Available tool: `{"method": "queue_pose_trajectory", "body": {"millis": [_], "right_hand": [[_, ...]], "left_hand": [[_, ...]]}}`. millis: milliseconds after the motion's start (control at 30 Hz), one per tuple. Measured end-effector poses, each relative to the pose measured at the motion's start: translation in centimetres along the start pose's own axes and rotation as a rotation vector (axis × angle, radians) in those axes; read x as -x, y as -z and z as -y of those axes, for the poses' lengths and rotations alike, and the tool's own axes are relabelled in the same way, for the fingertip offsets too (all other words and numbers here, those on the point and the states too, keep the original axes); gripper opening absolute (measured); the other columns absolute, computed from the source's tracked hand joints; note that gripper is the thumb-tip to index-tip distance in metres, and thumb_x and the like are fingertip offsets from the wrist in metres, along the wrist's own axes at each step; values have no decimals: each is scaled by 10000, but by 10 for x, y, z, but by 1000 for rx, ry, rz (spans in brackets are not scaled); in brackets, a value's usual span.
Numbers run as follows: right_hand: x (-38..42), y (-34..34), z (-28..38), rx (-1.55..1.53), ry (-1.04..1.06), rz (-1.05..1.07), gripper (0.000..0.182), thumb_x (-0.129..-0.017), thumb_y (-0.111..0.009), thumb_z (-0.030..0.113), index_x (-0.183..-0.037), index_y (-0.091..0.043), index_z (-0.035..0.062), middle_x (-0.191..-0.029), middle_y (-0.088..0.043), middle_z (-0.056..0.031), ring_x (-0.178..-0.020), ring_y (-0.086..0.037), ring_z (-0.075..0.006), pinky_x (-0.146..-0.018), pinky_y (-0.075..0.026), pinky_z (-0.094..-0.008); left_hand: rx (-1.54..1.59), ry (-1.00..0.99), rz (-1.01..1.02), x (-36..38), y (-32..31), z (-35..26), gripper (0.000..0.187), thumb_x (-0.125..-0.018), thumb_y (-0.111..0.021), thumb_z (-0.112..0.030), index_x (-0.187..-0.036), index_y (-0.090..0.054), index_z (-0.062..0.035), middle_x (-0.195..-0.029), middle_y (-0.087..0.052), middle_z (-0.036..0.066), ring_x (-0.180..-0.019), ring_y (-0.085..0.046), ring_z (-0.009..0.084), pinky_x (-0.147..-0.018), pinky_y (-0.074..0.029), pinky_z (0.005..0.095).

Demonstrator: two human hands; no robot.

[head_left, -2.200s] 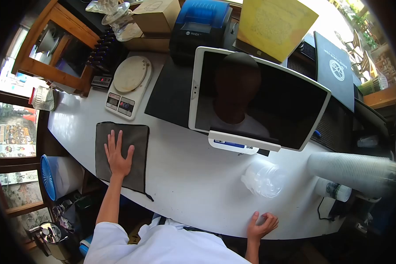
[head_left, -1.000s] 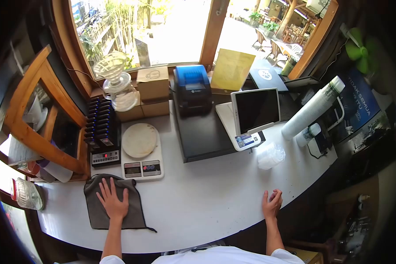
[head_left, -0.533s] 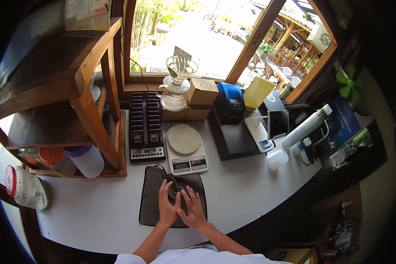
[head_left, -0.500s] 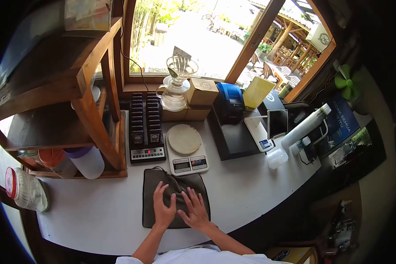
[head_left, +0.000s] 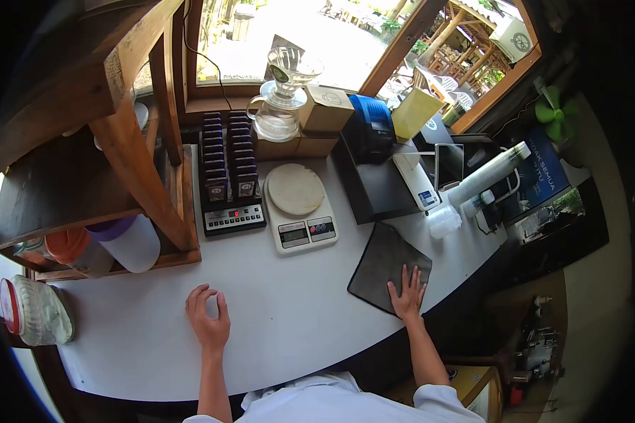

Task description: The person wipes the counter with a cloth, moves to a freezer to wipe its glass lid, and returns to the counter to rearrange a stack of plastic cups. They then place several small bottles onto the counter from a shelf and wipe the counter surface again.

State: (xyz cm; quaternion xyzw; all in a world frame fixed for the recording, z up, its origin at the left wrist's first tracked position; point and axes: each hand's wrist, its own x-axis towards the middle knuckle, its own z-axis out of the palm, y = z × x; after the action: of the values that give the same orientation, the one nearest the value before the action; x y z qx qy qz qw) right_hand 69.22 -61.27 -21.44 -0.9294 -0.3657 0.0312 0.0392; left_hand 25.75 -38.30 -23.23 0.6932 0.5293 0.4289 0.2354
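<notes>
A dark grey-brown cloth with a darker edge lies turned at an angle on the white table, right of the scale. My right hand rests flat on its lower right part, fingers spread and not wrapped around it. Over the table's left half is my left hand, holding nothing, its fingers loosely curved and the thumb apart. Beyond the hands stands a white kitchen scale with a round pale disc on top.
Left of the scale is a black keypad unit with rows of pagers. A wooden shelf and a red-lidded jar stand at the left. A black box, stacked plastic cups and a clear glass server stand farther back.
The cloth has moved right from in front of the scale, turned and lies flatter. My right hand has moved right with it. My left hand has left it and shifted left.
</notes>
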Motion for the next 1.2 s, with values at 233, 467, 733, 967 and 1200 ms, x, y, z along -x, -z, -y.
{"method": "queue_pose_trajectory", "body": {"millis": [233, 467, 733, 967, 1200], "right_hand": [[67, -6, 32, -2, 253, 11, 866, -901, -583, 643, -1598, -299, 214, -1669, -151, -203, -1538, -154, -394, -1212, -78, -617], [28, 1, -12, -50, 114, -20, 819, -936, -532, 633, -1596, -301, 209, -1666, -169, -198, -1543, -148, -374, -1221, -71, -591], [43, -10, 50, -51, 187, -57, 791, -988, -388, 641, -1600, -280, 152, -1666, -163, -201, -1553, -127, -340, -1226, -52, -591], [111, -25, 49, -308, 469, -166, 768, -971, -458, 620, -1581, -330, 174, -1639, -255, -189, -1522, -244, -330, -1233, -118, -557], [154, -32, -24, -1200, 383, -505, 358, -944, -637, 119, -1292, -575, 68, -1278, -610, -156, -1210, -599, -326, -989, -504, -408]], "left_hand": [[-68, -45, 57, 1, 3, -5, 102, -890, -703, -123, -959, -670, -56, -1197, -634, 116, -1181, -551, 315, -1021, -408, 427], [-237, -115, 171, 33, 10, -12, 297, -902, -691, -205, -1146, -676, -36, -1384, -541, 158, -1361, -431, 365, -1140, -325, 483], [-386, -247, 339, 103, -19, -67, 516, -918, -673, -343, -1337, -599, -51, -1517, -436, 194, -1471, -306, 393, -1228, -117, 562], [277, -174, 358, 161, -57, -142, 384, -934, -686, -235, -1276, -625, -70, -1381, -569, 193, -1401, -422, 404, -1201, -226, 520], [-296, -274, 688, 166, -137, -190, 787, -963, -571, -572, -1578, -309, -157, -1622, -206, 286, -1527, -154, 438, -1192, -116, 638]]}}
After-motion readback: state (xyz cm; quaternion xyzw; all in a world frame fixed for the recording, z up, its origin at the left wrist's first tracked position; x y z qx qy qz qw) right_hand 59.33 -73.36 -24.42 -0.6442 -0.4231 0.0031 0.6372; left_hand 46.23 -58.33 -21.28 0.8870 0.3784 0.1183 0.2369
